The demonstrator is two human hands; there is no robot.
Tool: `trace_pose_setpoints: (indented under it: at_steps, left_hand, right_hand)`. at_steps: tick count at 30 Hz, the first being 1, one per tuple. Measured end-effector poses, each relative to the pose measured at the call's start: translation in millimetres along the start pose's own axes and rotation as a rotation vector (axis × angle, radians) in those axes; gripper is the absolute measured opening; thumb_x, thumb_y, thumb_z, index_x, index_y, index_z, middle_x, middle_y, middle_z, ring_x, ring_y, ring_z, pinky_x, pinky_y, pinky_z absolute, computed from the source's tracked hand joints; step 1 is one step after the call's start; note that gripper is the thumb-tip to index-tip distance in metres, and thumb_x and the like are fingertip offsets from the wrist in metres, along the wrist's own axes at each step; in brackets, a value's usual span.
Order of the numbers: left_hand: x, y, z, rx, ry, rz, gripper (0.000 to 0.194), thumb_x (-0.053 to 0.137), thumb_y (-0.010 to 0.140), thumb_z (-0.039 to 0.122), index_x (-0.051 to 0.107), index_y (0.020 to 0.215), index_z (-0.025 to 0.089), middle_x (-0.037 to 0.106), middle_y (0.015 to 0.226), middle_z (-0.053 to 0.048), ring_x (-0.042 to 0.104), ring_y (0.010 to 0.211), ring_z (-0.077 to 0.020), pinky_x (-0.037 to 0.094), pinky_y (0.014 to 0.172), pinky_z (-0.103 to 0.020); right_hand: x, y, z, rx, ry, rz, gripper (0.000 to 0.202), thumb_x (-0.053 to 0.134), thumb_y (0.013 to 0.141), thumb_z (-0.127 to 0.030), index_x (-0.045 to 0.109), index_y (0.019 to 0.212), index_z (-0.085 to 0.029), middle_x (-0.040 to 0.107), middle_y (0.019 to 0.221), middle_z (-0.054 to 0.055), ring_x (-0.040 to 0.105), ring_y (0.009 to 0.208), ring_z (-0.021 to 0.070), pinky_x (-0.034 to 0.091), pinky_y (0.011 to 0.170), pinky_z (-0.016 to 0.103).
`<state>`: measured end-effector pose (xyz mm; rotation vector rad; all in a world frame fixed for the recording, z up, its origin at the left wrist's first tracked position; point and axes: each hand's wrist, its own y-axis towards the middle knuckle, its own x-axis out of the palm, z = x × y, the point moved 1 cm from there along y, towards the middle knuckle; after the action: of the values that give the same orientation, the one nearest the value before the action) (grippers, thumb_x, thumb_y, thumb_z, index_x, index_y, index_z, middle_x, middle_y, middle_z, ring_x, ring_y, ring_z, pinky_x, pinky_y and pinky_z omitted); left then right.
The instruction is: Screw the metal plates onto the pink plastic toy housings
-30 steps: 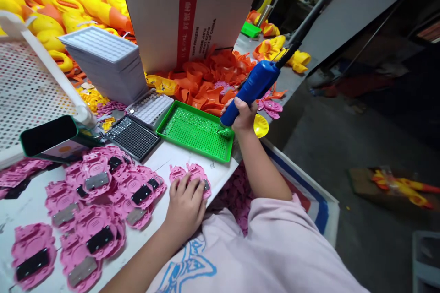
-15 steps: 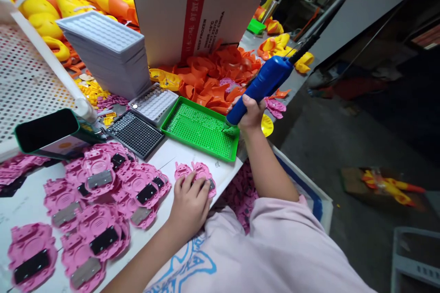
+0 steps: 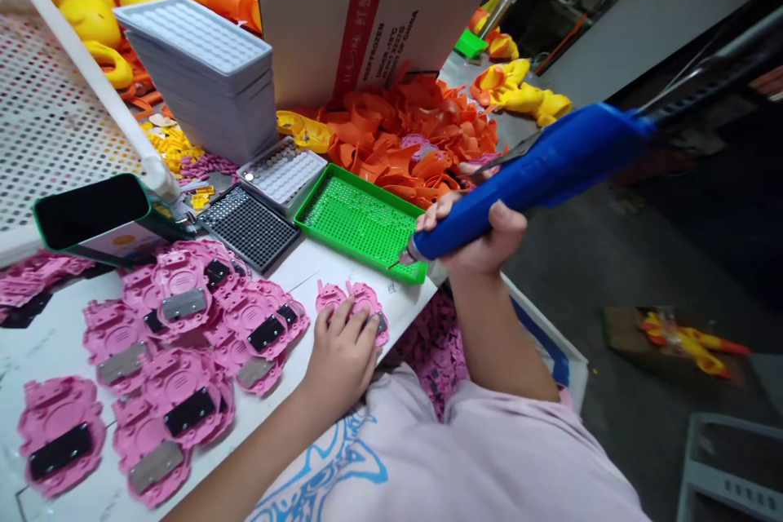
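At the counter's point(image 3: 407, 300) near edge, below a green tray point(image 3: 348, 248), we noted two pink casings point(image 3: 367, 295) lying side by side, partly covered by the worker's left hand point(image 3: 346, 347). That hand was palm down, fingers loosely spread across the upper faces, pressing rather than gripping. The right hand point(image 3: 480, 241) was wrapped around a blue power driver point(image 3: 519, 188), thumb on the near side, fingers around the far side. The driver slanted down to the left, its bit point(image 3: 400, 261) crossing our view of the tray's near rim; we could not tell whether it touched, nor whether a screw sat on the tip. For this handling we judged several points worth care: lift the bit clear of the rim without a knock, since a small screw might drop; hold the casings flat, fingertips well aside from any hole; bring the tool close to upright before pressing, as a tilted bit would probably slip or chew the screw head. Light, straight pressure should suit thin plastic. Left of the hand we recorded a heap of matching casings point(image 3: 174, 375); jostling it seemed the lesser risk.
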<state>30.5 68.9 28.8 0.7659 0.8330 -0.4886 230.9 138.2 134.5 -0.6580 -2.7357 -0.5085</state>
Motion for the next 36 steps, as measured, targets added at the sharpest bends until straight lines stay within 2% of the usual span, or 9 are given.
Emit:
trace_pose_setpoints:
  at_steps: [4, 7, 11, 18, 22, 25, 30, 33, 36]
  left_hand:
    - [1.2, -1, 0, 0.010, 0.020, -0.003, 0.024, 0.059, 0.090, 0.027, 0.068, 0.111, 0.018, 0.070, 0.116, -0.010, 0.058, 0.116, -0.0300, 0.036, 0.099, -0.047]
    - [2.1, -2, 0, 0.009, 0.036, -0.007, 0.025, 0.059, 0.091, 0.028, 0.068, 0.112, 0.018, 0.070, 0.118, -0.010, 0.057, 0.117, -0.0302, 0.035, 0.099, -0.047]
    - [2.7, -2, 1, 0.012, 0.044, 0.011, 0.025, 0.058, 0.092, 0.028, 0.068, 0.113, 0.018, 0.070, 0.119, -0.009, 0.057, 0.117, -0.0297, 0.035, 0.099, -0.046]
    - [1.4, -1, 3, 0.003, 0.052, 0.020, 0.024, 0.058, 0.092, 0.029, 0.068, 0.111, 0.018, 0.070, 0.118, -0.008, 0.058, 0.116, -0.0297, 0.034, 0.099, -0.046]
    - [2.0, 0, 5, 0.006, 0.067, 0.027, 0.024, 0.056, 0.094, 0.029, 0.068, 0.111, 0.017, 0.070, 0.118, -0.009, 0.058, 0.117, -0.0298, 0.035, 0.099, -0.047]
    - [2.6, 0, 5, 0.006, 0.081, 0.021, 0.025, 0.056, 0.094, 0.027, 0.068, 0.113, 0.017, 0.070, 0.119, -0.009, 0.058, 0.117, -0.0298, 0.035, 0.098, -0.047]
    - [4.9, -3, 5, 0.019, 0.102, 0.008, 0.025, 0.055, 0.092, 0.021, 0.069, 0.113, 0.016, 0.070, 0.119, -0.010, 0.058, 0.116, -0.0305, 0.036, 0.096, -0.046]
    - [6.8, -4, 4, 0.026, 0.096, 0.010, 0.025, 0.056, 0.091, 0.021, 0.069, 0.113, 0.017, 0.069, 0.121, -0.010, 0.058, 0.117, -0.0304, 0.035, 0.097, -0.046]
    - [7.8, -5, 3, 0.022, 0.078, 0.011, 0.025, 0.057, 0.091, 0.022, 0.068, 0.113, 0.018, 0.070, 0.119, -0.009, 0.058, 0.117, -0.0300, 0.034, 0.098, -0.046]
  right_hand:
    - [14, -31, 9, 0.090, 0.083, -0.084, 0.037, 0.067, 0.064, -0.055, 0.060, 0.085, -0.025, 0.059, 0.059, -0.005, 0.058, 0.047, 0.0142, 0.051, 0.048, 0.030]
    - [17, -39, 19, 0.122, 0.115, -0.113, 0.034, 0.069, 0.064, -0.052, 0.060, 0.079, -0.023, 0.060, 0.062, -0.003, 0.060, 0.051, 0.0139, 0.053, 0.052, 0.031]
    - [17, -40, 26, 0.168, 0.115, -0.122, 0.036, 0.069, 0.063, -0.054, 0.059, 0.067, -0.020, 0.059, 0.061, -0.001, 0.060, 0.053, 0.0137, 0.052, 0.053, 0.030]
    - [14, -43, 33, 0.154, 0.086, -0.105, 0.037, 0.070, 0.063, -0.053, 0.058, 0.082, -0.023, 0.061, 0.062, -0.003, 0.059, 0.052, 0.0142, 0.052, 0.056, 0.032]
    - [17, -46, 33, 0.094, 0.066, -0.216, 0.044, 0.073, 0.064, -0.052, 0.057, 0.096, -0.026, 0.063, 0.064, -0.004, 0.059, 0.051, 0.0156, 0.052, 0.056, 0.034]
    - [21, -49, 32, 0.070, 0.041, -0.328, 0.044, 0.075, 0.065, -0.050, 0.056, 0.099, -0.028, 0.062, 0.064, -0.004, 0.059, 0.050, 0.0148, 0.051, 0.054, 0.032]
    - [20, -50, 36, 0.051, 0.075, -0.332, 0.039, 0.074, 0.067, -0.049, 0.060, 0.096, -0.027, 0.062, 0.065, -0.004, 0.059, 0.052, 0.0145, 0.050, 0.051, 0.031]
    - [19, -47, 32, 0.082, 0.058, -0.383, 0.040, 0.073, 0.063, -0.054, 0.062, 0.090, -0.026, 0.062, 0.062, -0.003, 0.059, 0.051, 0.0156, 0.050, 0.050, 0.032]
    - [18, -33, 19, 0.044, 0.011, -0.261, 0.038, 0.069, 0.062, -0.057, 0.062, 0.083, -0.026, 0.061, 0.060, -0.003, 0.057, 0.049, 0.0153, 0.050, 0.050, 0.032]
